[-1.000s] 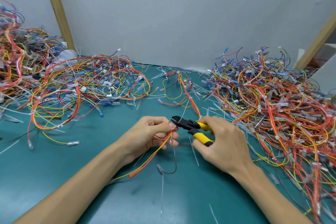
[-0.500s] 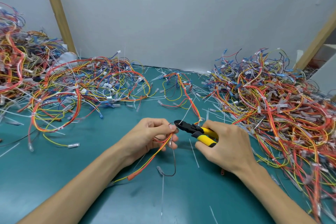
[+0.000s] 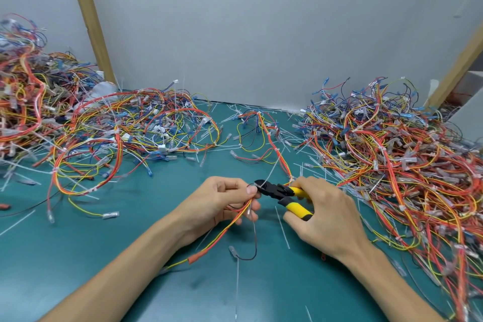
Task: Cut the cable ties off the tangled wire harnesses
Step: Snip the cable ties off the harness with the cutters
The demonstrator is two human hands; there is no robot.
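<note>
My left hand [image 3: 219,201] grips a thin wire harness [image 3: 224,230] of red, orange and yellow wires that trails down towards me. My right hand [image 3: 324,214] holds yellow-handled cutters [image 3: 283,192], its fingers wrapped round the handles. The black jaws sit at a white cable tie [image 3: 270,174] on the harness, right beside my left thumb. The tie's tail sticks up and to the right. Whether the jaws have bitten through is too small to tell.
A green mat [image 3: 130,256] covers the table. Tangled harness piles lie at the left [image 3: 109,128], the far left [image 3: 21,91] and the right [image 3: 397,154]. Cut tie scraps [image 3: 283,230] lie loose on the mat. A grey wall stands behind, with wooden posts [image 3: 88,18] at either side.
My right hand and the cutters have shifted slightly right and back, and the jaws now meet the tie next to my left thumb. The left hand has barely moved.
</note>
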